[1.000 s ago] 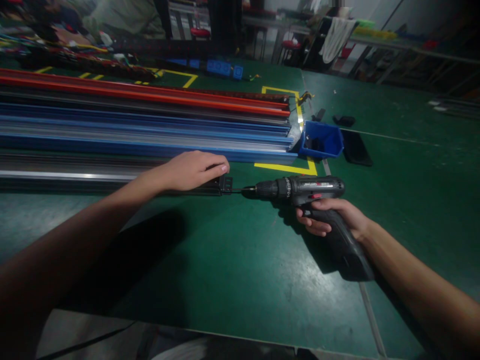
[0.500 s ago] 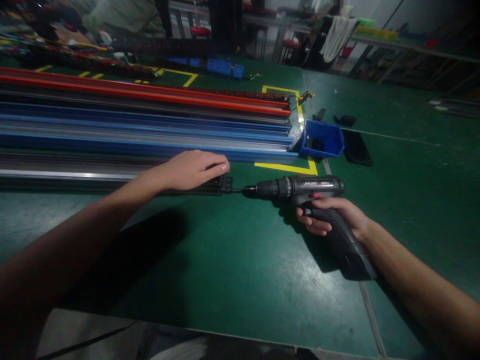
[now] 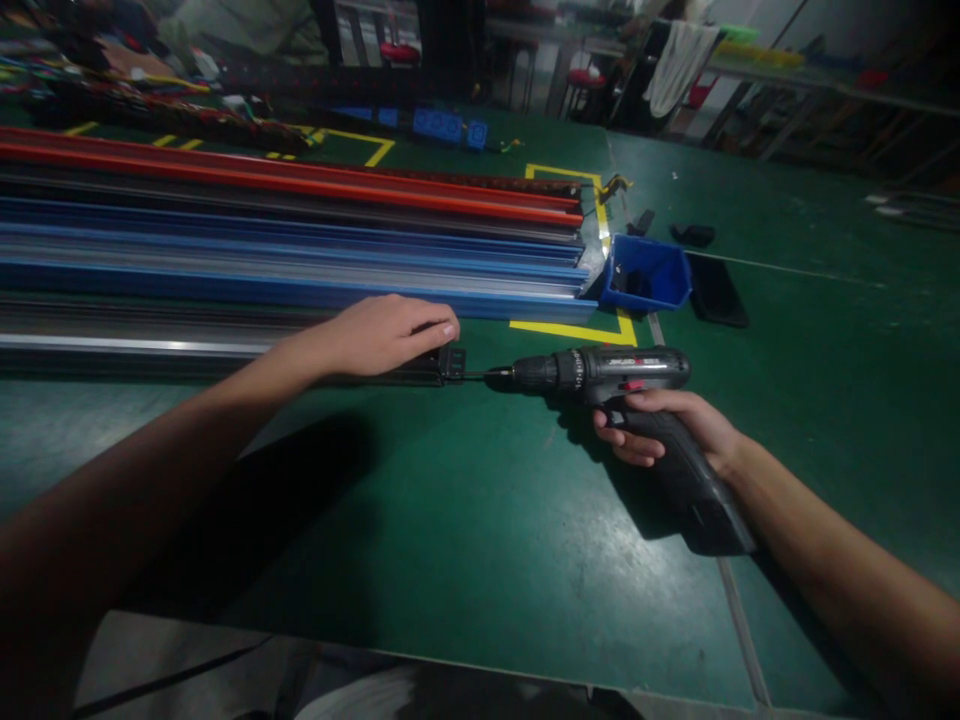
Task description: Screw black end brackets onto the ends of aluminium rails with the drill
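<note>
Drill sits gripped in our right hand, bit level along the black rail, touching its end cap; our left hand presses flat there.

Matt black plastic on the cordless drill, ribbed metal at its chuck. The black rail gleams along a bare metal edge. Painted blue and red profiles look smooth, satin. Glossy plastic blue bin. The green worktop is scuffed, faintly shiny.
</note>
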A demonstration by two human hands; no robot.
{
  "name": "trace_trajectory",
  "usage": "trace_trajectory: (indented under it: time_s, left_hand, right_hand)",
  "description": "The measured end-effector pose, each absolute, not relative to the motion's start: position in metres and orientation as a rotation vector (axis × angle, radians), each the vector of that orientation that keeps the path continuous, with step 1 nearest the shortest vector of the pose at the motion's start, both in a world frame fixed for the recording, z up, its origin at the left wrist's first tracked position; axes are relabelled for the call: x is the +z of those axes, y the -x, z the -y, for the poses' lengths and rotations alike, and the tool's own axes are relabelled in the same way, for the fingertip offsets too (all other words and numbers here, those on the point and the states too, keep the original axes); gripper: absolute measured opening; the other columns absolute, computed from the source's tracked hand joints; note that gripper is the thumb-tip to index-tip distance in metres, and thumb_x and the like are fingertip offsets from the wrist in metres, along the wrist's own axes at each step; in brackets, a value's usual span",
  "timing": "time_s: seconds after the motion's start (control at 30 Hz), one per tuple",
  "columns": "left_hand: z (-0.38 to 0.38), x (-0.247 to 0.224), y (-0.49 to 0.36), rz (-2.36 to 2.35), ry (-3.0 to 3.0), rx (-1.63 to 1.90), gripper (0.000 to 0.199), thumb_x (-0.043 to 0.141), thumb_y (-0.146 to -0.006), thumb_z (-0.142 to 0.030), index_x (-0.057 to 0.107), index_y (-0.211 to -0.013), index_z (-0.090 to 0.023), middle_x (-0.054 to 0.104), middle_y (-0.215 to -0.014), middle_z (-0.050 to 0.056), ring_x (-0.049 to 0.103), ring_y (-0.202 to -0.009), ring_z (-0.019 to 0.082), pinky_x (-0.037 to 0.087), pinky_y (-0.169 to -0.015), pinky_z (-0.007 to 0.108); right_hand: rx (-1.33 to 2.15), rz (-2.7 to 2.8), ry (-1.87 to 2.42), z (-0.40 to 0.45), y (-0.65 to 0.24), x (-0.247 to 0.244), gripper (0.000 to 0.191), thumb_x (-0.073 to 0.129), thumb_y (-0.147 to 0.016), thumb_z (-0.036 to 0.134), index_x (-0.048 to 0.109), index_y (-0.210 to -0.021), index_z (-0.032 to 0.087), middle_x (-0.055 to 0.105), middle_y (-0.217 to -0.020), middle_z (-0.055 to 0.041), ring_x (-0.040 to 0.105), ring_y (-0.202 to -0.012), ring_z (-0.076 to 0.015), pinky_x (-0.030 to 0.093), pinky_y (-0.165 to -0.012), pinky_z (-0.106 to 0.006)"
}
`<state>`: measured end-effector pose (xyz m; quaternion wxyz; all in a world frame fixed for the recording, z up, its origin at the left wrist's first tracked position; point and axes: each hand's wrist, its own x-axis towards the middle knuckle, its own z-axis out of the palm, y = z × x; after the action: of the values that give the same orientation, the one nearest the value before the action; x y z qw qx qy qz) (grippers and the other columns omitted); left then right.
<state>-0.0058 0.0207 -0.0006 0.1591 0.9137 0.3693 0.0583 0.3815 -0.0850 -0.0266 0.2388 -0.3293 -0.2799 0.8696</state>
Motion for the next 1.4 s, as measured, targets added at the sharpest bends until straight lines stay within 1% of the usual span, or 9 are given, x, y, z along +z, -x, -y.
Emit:
trace_trajectory:
  time_s: [0.37,0.6,0.8,1.03,1.17,1.4]
  left_hand:
    - [-0.0193,-0.0006,0.005,-1.095,-2.628,0.166,0.048,0.033,-0.105,-0.055,0.07,-0.114,-0.027,0.076,-0.11,0.001,0.069,-0.096,0.021,0.045,-0.082,0.029]
    - [-0.0223,-0.0029,0.0068,-1.086,-2.616,0.164,0.049,0.034,-0.104,-0.057,0.071,-0.116,-0.027,0.076,-0.113,0.001,0.069,-0.1,0.022,0.045,-0.085,0.031]
    - [-0.0219,-0.0025,0.0066,-1.082,-2.615,0.163,0.049,0.034,-0.104,-0.056,0.071,-0.116,-0.027,0.076,-0.114,0.001,0.069,-0.099,0.021,0.045,-0.085,0.03]
    - [-0.02,-0.0009,0.0054,-1.088,-2.627,0.159,0.05,0.032,-0.105,-0.056,0.071,-0.116,-0.027,0.076,-0.114,0.001,0.069,-0.1,0.022,0.045,-0.084,0.03]
    - [-0.0202,-0.0011,0.0051,-1.091,-2.623,0.156,0.052,0.031,-0.105,-0.057,0.071,-0.114,-0.026,0.076,-0.111,0.001,0.069,-0.099,0.022,0.045,-0.084,0.03]
    - [-0.0208,-0.0017,0.0057,-1.081,-2.629,0.166,0.05,0.032,-0.105,-0.057,0.071,-0.116,-0.027,0.076,-0.113,0.001,0.069,-0.101,0.021,0.045,-0.085,0.03]
  right_hand:
    - [2.362,0.798,0.951,0.084,-0.3825,-0.0262,0.028,0.066,-0.093,0.032,0.072,-0.104,0.007,0.068,-0.084,-0.008,0.043,-0.049,-0.0068,0.048,-0.051,-0.025]
    - [2.369,0.776,0.923,0.0846,-0.3815,-0.0259,0.028,0.067,-0.094,0.031,0.073,-0.105,0.005,0.069,-0.084,-0.009,0.045,-0.049,-0.0058,0.049,-0.053,-0.023]
    - [2.366,0.761,0.927,0.0844,-0.3814,-0.0254,0.028,0.067,-0.094,0.03,0.073,-0.104,0.005,0.069,-0.084,-0.0096,0.047,-0.05,-0.0061,0.05,-0.053,-0.022]
    - [2.384,0.722,0.893,0.0847,-0.3811,-0.026,0.031,0.07,-0.093,0.029,0.075,-0.106,0.001,0.071,-0.084,-0.0109,0.05,-0.05,-0.0054,0.052,-0.055,-0.021]
    - [2.4,0.732,0.88,0.0838,-0.3823,-0.0268,0.03,0.069,-0.094,0.029,0.074,-0.106,0.002,0.071,-0.085,-0.0105,0.05,-0.051,-0.0058,0.052,-0.055,-0.021]
    - [2.395,0.742,0.868,0.0843,-0.3822,-0.0267,0.028,0.067,-0.095,0.029,0.074,-0.106,0.004,0.071,-0.086,-0.0099,0.049,-0.051,-0.005,0.053,-0.056,-0.02]
